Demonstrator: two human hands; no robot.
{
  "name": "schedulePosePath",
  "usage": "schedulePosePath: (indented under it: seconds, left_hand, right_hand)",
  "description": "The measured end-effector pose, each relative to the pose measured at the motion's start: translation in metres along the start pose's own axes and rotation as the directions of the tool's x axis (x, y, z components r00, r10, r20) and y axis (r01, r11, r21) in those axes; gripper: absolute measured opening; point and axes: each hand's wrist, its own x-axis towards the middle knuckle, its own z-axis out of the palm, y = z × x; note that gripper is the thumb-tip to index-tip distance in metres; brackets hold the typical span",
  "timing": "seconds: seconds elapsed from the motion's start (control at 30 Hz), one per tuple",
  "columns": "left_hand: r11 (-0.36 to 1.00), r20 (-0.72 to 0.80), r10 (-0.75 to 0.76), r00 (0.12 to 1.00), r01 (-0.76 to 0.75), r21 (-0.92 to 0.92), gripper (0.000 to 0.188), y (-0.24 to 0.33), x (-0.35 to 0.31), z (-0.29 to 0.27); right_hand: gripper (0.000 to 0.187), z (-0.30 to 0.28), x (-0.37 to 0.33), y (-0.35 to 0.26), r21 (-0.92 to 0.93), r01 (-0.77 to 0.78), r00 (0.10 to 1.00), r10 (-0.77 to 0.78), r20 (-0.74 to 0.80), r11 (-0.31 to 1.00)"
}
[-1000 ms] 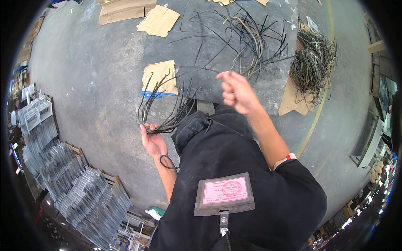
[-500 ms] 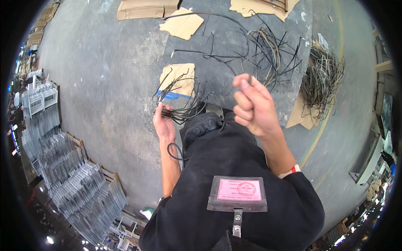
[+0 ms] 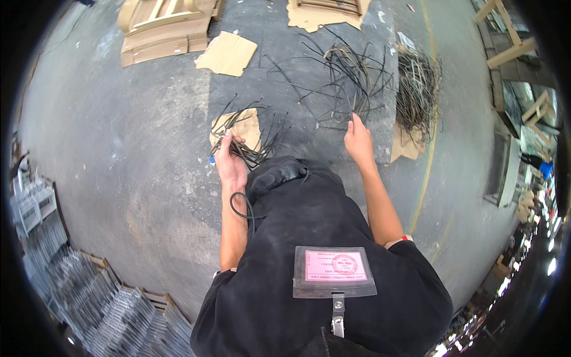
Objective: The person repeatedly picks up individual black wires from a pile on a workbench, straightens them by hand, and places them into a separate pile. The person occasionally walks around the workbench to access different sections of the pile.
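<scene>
My left hand is closed around a loose bundle of thin black wires, whose ends fan out away from me. Under the far ends of that bundle lies a torn piece of tan cardboard. My right hand reaches out to the near edge of a tangled pile of dark wires on the floor. Its thumb and forefinger are pinched on a wire there; how many wires they hold I cannot make out. A thin black cord loops beside my left wrist.
Right of the pile, a larger heap of brownish wires rests on cardboard. Flat cardboard and a wooden frame are at the far left. Stacked grey metal frames stand at the near left. A yellow line crosses the floor at right.
My right hand has moved from a raised fist out to the wire pile. My left hand keeps its bundle. The view has turned, so the floor things appear farther left.
</scene>
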Motion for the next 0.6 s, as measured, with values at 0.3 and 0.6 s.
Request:
schedulePosePath:
  seconds: [0.3,0.6]
  left_hand:
    - [0.995,0.060,-0.079,0.995,0.075,0.059,0.016,0.021,0.021,-0.016]
    - [0.985,0.136,-0.122,0.983,0.104,0.134,0.014,0.029,0.029,-0.025]
  right_hand:
    - [0.019,0.017,-0.003,0.101,0.771,-0.441,0.697,0.717,-0.027,0.458]
    - [0.051,0.086,-0.040,-0.016,0.797,-0.359,0.870,0.484,0.097,0.485]
